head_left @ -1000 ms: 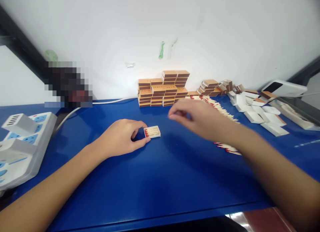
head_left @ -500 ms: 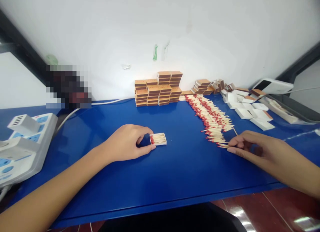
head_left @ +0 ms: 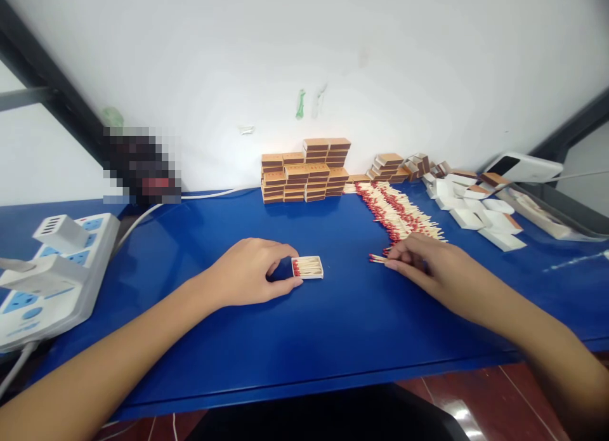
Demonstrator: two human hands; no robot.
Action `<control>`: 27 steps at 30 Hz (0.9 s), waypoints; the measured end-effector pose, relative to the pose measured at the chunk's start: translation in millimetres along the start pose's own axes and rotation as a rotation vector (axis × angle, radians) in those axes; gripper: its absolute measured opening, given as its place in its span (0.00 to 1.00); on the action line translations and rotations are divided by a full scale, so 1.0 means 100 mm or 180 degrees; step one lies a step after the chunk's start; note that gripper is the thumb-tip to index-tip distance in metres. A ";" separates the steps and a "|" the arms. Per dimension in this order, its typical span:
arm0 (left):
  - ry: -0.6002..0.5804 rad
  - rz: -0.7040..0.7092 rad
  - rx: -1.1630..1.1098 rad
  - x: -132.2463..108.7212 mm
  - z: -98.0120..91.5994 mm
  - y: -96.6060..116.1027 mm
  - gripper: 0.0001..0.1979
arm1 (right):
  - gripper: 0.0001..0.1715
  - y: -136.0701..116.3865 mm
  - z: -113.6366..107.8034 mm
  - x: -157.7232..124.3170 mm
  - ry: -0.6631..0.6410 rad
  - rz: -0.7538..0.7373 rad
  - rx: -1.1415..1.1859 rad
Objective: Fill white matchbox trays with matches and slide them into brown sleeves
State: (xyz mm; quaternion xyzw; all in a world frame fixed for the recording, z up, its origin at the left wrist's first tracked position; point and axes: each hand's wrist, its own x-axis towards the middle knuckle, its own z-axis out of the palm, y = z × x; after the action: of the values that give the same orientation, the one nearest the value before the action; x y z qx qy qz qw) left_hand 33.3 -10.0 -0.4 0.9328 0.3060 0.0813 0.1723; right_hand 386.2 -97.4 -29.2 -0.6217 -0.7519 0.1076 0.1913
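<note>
Between thumb and fingers, my left hand grips the left end of a white matchbox tray resting on the blue table. Red-tipped matches lie side by side inside that tray, heads to the left. Over to the right, my right hand is closed in a pinch on a few matches, their red heads pointing left toward the tray. Just behind this hand spreads a long heap of loose matches, partly hidden by its fingers.
Stacked matchboxes stand against the wall, with a smaller stack to their right. Empty white trays lie scattered at right, near a grey bin and a white device. A power strip occupies the left side.
My right hand has moved left from the edge of the match heap, carrying a few matches toward the tray. My left hand keeps its hold on the tray. The view has shifted slightly.
</note>
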 end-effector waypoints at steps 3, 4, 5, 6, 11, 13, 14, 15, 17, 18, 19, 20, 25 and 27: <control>0.0008 0.0010 0.0044 0.00 0.00 0.01 0.18 | 0.22 -0.01 0.00 0.25 -0.0055 -0.0181 -0.0067; 0.0010 0.0016 0.0066 0.00 -0.01 0.01 0.18 | 0.22 0.00 -0.01 0.33 -0.0071 -0.0230 -0.0101; 0.0006 0.0022 0.0086 0.00 -0.01 0.01 0.18 | 0.22 0.01 -0.01 0.41 -0.0121 -0.0262 -0.0146; 0.0006 0.0030 0.0100 0.00 -0.01 0.01 0.18 | 0.22 0.02 -0.02 0.48 -0.0196 -0.0272 -0.0202; 0.0035 0.0017 0.0152 -0.01 -0.01 -0.01 0.19 | 0.17 -0.05 -0.02 0.85 -0.0479 -0.0337 -0.0437; 0.0041 0.0013 0.0157 -0.01 -0.02 -0.03 0.18 | 0.14 -0.12 -0.01 1.01 -0.0618 -0.0446 -0.0477; 0.0048 0.0018 0.0159 -0.01 -0.02 -0.03 0.18 | 0.13 -0.17 -0.01 1.08 -0.0704 -0.0492 -0.0489; 0.0058 0.0023 0.0169 -0.02 -0.02 -0.04 0.18 | 0.12 -0.22 0.00 1.15 -0.0780 -0.0530 -0.0486; 0.0090 0.0012 0.0202 -0.02 -0.03 -0.07 0.19 | 0.10 -0.33 0.02 1.26 -0.0892 -0.0604 -0.0409; 0.0111 -0.0006 0.0224 -0.03 -0.03 -0.09 0.19 | 0.10 -0.38 0.04 1.29 -0.0907 -0.0642 -0.0336; 0.0132 -0.0031 0.0245 -0.03 -0.04 -0.11 0.19 | 0.09 -0.41 0.05 1.31 -0.0866 -0.0679 -0.0251; 0.0150 -0.0056 0.0260 -0.03 -0.04 -0.12 0.19 | 0.09 -0.44 0.06 1.31 -0.0776 -0.0730 -0.0177; 0.0183 -0.0186 0.0266 -0.01 -0.04 -0.17 0.18 | 0.13 -0.35 0.10 1.18 -0.0405 -0.0854 -0.0029; 0.0176 -0.0247 0.0270 -0.01 -0.04 -0.17 0.19 | 0.13 -0.28 0.11 1.12 -0.0464 -0.0797 -0.0044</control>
State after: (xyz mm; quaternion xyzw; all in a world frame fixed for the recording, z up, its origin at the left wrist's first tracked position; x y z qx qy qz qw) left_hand 22.0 3.3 -3.5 0.9241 0.3497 0.0873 0.1271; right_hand 339.3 7.2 -10.4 -0.5149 -0.8362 0.1226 0.1438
